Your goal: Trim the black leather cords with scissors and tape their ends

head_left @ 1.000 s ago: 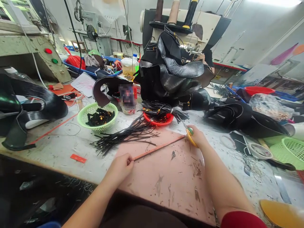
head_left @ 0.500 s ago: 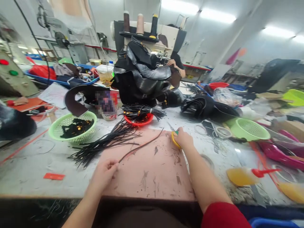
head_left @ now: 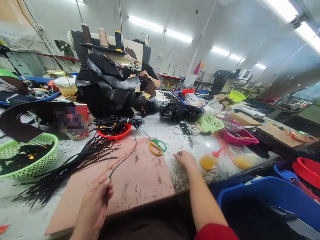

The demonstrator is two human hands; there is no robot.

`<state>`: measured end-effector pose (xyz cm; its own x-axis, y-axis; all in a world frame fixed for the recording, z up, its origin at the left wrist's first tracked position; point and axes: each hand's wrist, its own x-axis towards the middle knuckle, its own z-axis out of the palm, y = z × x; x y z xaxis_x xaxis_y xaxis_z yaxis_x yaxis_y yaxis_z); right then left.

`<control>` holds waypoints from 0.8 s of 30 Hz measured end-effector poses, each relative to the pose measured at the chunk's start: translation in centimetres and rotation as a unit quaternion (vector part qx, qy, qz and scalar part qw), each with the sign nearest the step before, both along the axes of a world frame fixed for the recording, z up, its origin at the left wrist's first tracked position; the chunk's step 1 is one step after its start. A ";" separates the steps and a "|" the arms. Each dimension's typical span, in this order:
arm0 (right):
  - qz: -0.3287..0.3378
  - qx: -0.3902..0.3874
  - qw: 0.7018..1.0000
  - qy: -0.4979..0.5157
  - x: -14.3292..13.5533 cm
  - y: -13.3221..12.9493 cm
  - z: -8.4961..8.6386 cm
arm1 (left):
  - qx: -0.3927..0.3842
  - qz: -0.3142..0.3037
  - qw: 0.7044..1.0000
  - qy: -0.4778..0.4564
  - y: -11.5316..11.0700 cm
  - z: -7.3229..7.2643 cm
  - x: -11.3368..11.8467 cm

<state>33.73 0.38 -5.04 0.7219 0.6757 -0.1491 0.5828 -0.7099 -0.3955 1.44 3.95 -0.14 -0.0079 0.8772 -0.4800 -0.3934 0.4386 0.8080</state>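
Note:
My left hand (head_left: 97, 196) is closed around the lower end of a thin dark strip (head_left: 123, 160), which curves away over a pink board (head_left: 142, 186). Scissors (head_left: 157, 147) with one green and one yellow handle lie at the board's far right corner, blades pointing away. To their right, my right hand (head_left: 186, 160) is low over the table with fingers reaching left; I see nothing held in it, though its palm is hidden. A loose bundle of black strips (head_left: 72, 168) spreads along the board's left side. More strips, tied, lie across a red bowl (head_left: 125, 131).
A green basket (head_left: 53, 155) with black pieces stands left. Black leather-like pieces (head_left: 107, 96) are heaped before a sewing machine, where another person works. Right are a green basket (head_left: 212, 123), a glue bottle (head_left: 208, 162), a magenta tray (head_left: 247, 140) and a blue bin (head_left: 270, 183).
The scissors have left my right hand and lie on the board's edge; that hand is now to their right. My left hand still holds the strip. The view has swung right.

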 end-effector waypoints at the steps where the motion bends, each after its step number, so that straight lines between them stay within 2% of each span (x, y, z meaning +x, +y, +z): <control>1: -0.009 0.015 1.000 0.015 0.2 -0.1 -0.4 | 0.011 -0.006 1.000 -0.009 -0.2 0.5 0.6; 5: -0.050 0.105 0.990 0.075 0.2 0.6 -1.2 | 0.052 -0.041 0.997 -0.025 -0.8 1.9 3.0; 8: -0.049 0.207 0.967 0.144 -1.2 1.1 -0.8 | 0.052 -0.046 0.998 -0.010 -1.2 1.4 3.9; 11: -0.010 0.324 0.917 0.232 -4.8 0.9 -0.1 | 0.038 -0.062 0.997 0.011 -2.1 0.2 3.8; 14: 0.036 0.406 0.860 0.306 -10.0 -0.1 0.2 | 0.045 -0.105 0.993 0.006 -3.4 -0.7 3.7; 17: 0.083 0.484 0.787 0.373 -14.6 -1.3 0.3 | 0.076 -0.137 0.988 -0.007 -4.5 -0.8 3.8; 19: 0.132 0.516 0.756 0.381 -16.7 -1.9 0.4 | 0.086 -0.147 0.985 -0.017 -4.9 -0.7 3.8; 20: 0.161 0.519 0.753 0.371 -17.4 -2.0 0.5 | 0.086 -0.150 0.985 -0.026 -5.0 -0.7 3.8; 22: 0.212 0.508 0.766 0.332 -18.4 -2.3 0.7 | 0.085 -0.153 0.984 -0.039 -5.1 -0.6 3.7; 24: 0.236 0.509 0.776 0.287 -19.0 -2.4 0.8 | 0.094 -0.141 0.985 -0.031 -5.2 -0.7 3.6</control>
